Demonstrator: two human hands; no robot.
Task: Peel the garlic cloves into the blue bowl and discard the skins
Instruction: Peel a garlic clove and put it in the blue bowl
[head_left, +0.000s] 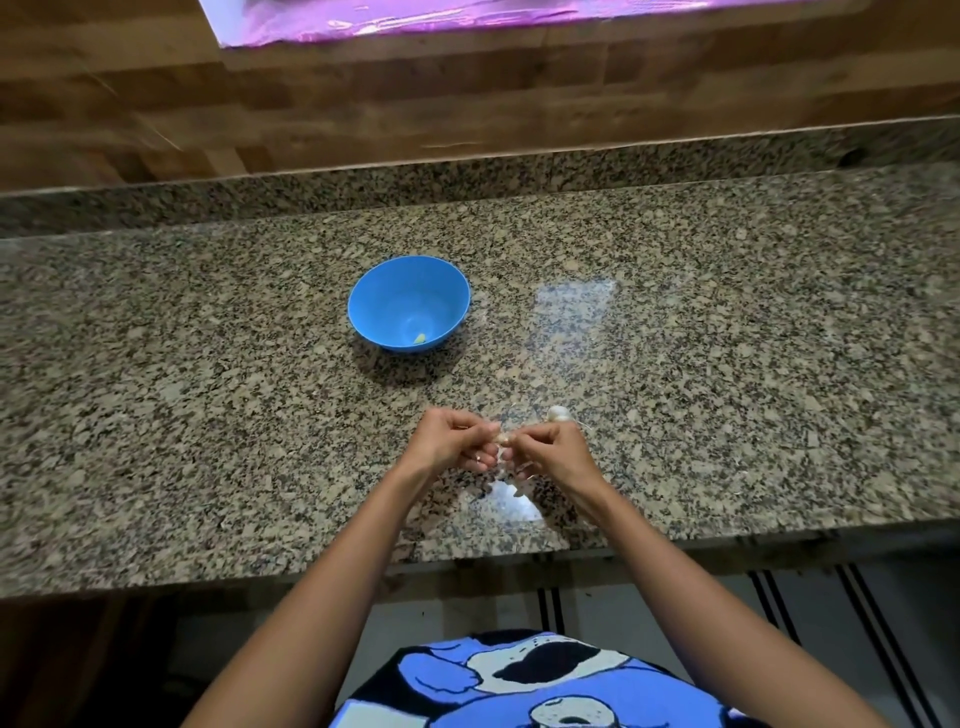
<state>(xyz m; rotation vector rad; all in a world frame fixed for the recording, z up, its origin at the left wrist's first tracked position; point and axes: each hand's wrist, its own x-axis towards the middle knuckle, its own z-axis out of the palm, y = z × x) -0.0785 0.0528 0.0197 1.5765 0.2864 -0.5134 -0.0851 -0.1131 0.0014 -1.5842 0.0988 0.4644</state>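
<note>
A blue bowl (409, 306) stands on the granite counter (208, 415), and one peeled pale-yellow clove (420, 338) lies at its bottom. Nearer to me, my left hand (451, 441) and my right hand (551, 449) meet above the counter and pinch a small garlic clove (503, 439) between their fingertips. A white garlic piece (559, 413) lies on the counter just behind my right hand. Thin whitish skin hangs below the fingers.
A clear plastic sheet or bag (566, 332) lies flat to the right of the bowl and reaches toward me. A bright patch (511, 501) shows on it near the counter's front edge. A wooden wall rises behind the counter's backsplash.
</note>
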